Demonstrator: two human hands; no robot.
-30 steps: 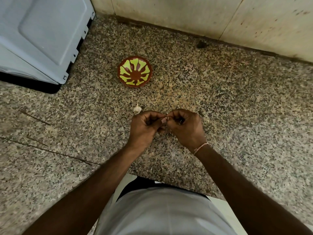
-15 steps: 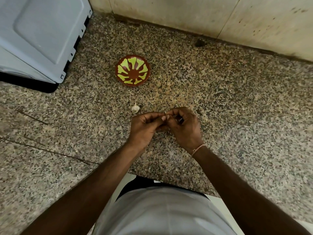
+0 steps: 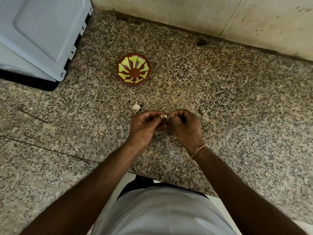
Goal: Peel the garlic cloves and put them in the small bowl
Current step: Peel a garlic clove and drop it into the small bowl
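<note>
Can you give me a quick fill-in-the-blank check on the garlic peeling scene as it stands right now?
1. The small bowl on the counter holds ____ garlic cloves.
2. Both hands pinch one garlic clove: left hand, right hand, meeting ____ the counter.
3. The loose garlic piece lies between the bowl and the ____ hand.

Missing words: no; above; left

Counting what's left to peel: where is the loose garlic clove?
The loose garlic clove lies on the counter, between the small bowl and the left hand.
</note>
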